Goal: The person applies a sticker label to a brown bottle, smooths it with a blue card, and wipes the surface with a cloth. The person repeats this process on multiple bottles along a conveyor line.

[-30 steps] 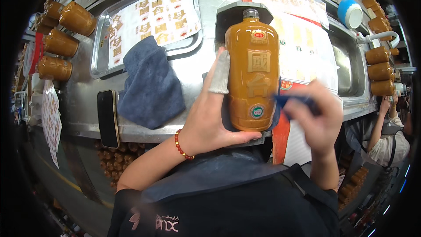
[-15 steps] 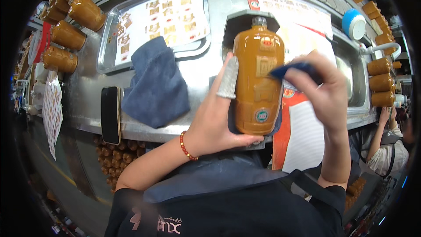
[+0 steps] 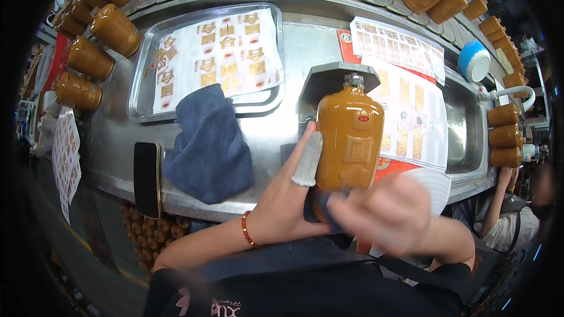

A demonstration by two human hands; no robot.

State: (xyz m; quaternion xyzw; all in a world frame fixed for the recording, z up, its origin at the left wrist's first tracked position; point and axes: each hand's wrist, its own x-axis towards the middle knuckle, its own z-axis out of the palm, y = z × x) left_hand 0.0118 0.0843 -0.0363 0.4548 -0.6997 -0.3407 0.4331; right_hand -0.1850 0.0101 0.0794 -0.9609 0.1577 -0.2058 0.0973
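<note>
A glossy amber-brown bottle [image 3: 350,135] with a clear glass neck leans tilted against a dark angular block [image 3: 343,74] at the worktop's middle. My left hand [image 3: 288,191] grips it by the left side and base, a grey cloth cover on one finger. A small oval label and raised lettering show on its front. My right hand [image 3: 390,214], smeared by motion, is at the bottle's lower front. Its fingers pinch a dark blue flat piece [image 3: 336,210], whose exact kind is unclear. The bottle's lower front is hidden behind that hand.
To the left lie a crumpled blue cloth [image 3: 208,147], a phone [image 3: 147,179] and a metal tray [image 3: 138,97] holding a decal sheet [image 3: 235,53]. More printed sheets [image 3: 414,105] lie right of the bottle, beside a sink [image 3: 470,132]. Brown bottles [image 3: 91,58] stand around; a co-worker [image 3: 514,214] is at right.
My right hand has moved down the bottle from its middle to its lower front, carrying the blue piece. My left hand keeps its hold. The view has shifted, so the worktop appears lower.
</note>
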